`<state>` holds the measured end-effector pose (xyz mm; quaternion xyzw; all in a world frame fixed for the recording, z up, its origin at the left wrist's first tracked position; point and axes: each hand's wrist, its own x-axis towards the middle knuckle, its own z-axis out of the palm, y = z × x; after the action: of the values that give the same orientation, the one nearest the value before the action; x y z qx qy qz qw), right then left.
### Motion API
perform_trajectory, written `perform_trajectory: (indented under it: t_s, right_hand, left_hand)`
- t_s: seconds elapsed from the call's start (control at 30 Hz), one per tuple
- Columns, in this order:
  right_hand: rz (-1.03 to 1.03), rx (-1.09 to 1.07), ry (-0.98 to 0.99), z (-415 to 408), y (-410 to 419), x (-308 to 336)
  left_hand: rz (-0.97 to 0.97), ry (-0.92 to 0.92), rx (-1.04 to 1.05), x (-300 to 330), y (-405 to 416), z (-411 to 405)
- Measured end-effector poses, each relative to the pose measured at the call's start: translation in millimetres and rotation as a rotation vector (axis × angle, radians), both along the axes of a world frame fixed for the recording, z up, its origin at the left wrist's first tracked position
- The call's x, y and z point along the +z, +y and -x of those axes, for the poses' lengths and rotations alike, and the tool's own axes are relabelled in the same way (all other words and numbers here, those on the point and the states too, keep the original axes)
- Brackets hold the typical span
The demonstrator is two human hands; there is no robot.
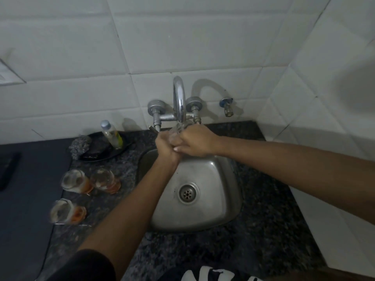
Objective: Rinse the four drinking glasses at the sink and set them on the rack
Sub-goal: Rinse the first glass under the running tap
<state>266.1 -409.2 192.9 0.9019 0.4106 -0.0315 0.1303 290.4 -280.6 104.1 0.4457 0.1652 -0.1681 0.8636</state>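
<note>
White tiled walls [182, 37] meeting at rt corner, dark speckled granite counter [263, 199] (blurry), dim light

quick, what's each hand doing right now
Left hand: holding the drinking glass under the faucet.
Right hand: fingers curled around the same glass.

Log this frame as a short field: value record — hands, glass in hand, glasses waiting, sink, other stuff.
left hand: grips the held glass from the left
right hand: grips the same glass from the right
held glass: clear, under the faucet spout, over the sink
water flow: cannot tell
waiting glasses: three on the counter left of the sink, orange residue
rack: not in view
other: bottle and steel scrubber on a dark dish
</note>
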Motion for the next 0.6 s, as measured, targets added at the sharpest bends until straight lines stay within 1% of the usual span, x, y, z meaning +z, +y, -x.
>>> perform_trajectory:
  t_s: [0.03, 0.07, 0.1, 0.13, 0.17, 0.2, 0.23, 0.27, 0.33, 0.37, 0.4, 0.43, 0.47, 0.5, 0.53, 0.57, 0.6]
  right_hand:
    - [-0.058, -0.037, 0.006, -1, 2, -4]
    - [-0.082, -0.01, 0.013, -6, 0, -6]
    - [-0.023, 0.026, 0.062, -9, 0, 1]
    - [0.075, 0.087, 0.091, -11, 1, 5]
    - [0.146, 0.162, 0.066, -15, -2, -2]
    - [0.2, 0.193, 0.01, -18, -7, -9]
    - [0.199, 0.173, -0.032, -18, -11, -14]
    - [0.174, 0.132, -0.024, -13, -12, -15]
    - [0.025, 0.036, 0.049, 2, -6, -6]
    - [-0.022, 0.026, 0.029, 2, -4, -9]
    - [-0.01, 0.079, 0.009, -2, -4, -10]
    - [0.027, 0.104, 0.028, -2, -4, -5]
    - [0.11, 0.167, 0.002, -4, -5, -6]
    - [0.155, 0.216, -0.022, -6, -8, -9]
    - [0.157, 0.248, -0.064, -10, -13, -15]
    - [0.12, 0.223, -0.07, -9, -16, -16]
    - [0.056, 0.159, -0.067, -8, -16, -15]
  left_hand:
    - [0.082, 0.039, 0.039, 3, -2, 6]
    - [0.143, 0.089, 0.043, -4, -3, 6]
    - [0.124, 0.139, 0.023, -8, -1, 5]
    - [0.114, 0.159, -0.051, -9, 3, 3]
    - [0.03, 0.16, -0.113, -9, 6, 1]
    - [0.031, 0.162, -0.166, -10, 7, -1]
    - [0.042, 0.16, -0.172, -9, 8, -3]
    - [0.071, 0.145, -0.14, -5, 7, -1]
    - [0.16, 0.136, 0.01, -7, 6, 3]
    - [0.203, 0.142, 0.029, -6, 4, 6]
    - [0.226, 0.161, -0.003, -5, 4, 8]
    - [0.196, 0.163, -0.071, -4, 5, 7]
    - [0.115, 0.153, -0.179, -2, 5, 4]
    - [-0.008, 0.15, -0.257, 0, 7, 1]
    - [-0.059, 0.153, -0.311, 4, 9, -1]
    - [-0.025, 0.135, -0.313, 6, 10, -2]
    - [0.03, 0.097, -0.262, 7, 10, -3]
